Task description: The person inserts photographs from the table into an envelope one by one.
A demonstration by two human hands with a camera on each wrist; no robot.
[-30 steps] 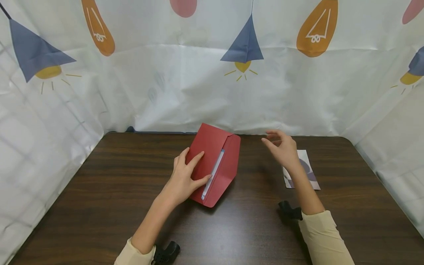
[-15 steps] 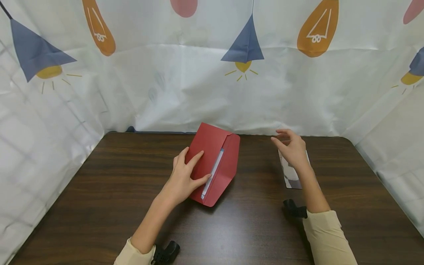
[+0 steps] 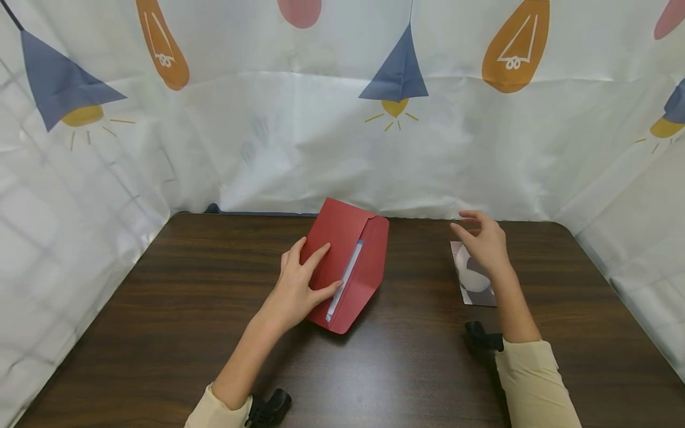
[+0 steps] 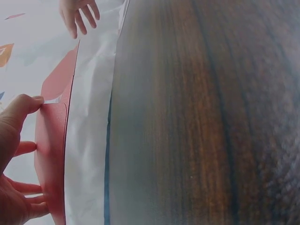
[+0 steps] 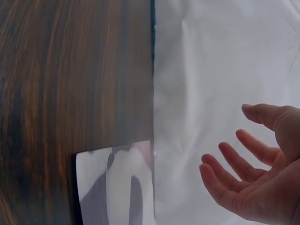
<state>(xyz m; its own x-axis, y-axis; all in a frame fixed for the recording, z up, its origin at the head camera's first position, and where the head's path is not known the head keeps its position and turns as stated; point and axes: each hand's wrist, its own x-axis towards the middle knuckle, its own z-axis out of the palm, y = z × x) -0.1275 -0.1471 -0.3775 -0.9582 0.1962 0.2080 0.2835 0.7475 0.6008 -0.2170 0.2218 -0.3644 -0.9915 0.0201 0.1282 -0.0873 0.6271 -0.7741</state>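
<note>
A red envelope (image 3: 337, 238) lies at an angle in the middle of the table in the head view, its flap (image 3: 371, 267) folded out to the right. Inside its opening a strip of white paper (image 3: 351, 266) shows. My left hand (image 3: 294, 291) rests on the envelope with fingers spread, the thumb at the opening's edge and the other fingers along the left side. The left wrist view shows the thumb tip on the red paper. My right hand (image 3: 484, 244) hovers with loosely bent fingers and holds nothing. Under it lies a printed card (image 3: 471, 279), partly hidden by the hand and forearm.
The dark wooden table (image 3: 214, 297) ends at a light patterned curtain (image 3: 299, 142) hung along its back and sides. Black wrist cameras (image 3: 270, 407) are strapped at both cuffs.
My right hand has moved to the right, above the card, uncovering more of the card's left part. The left hand and the red envelope have stayed in place.
</note>
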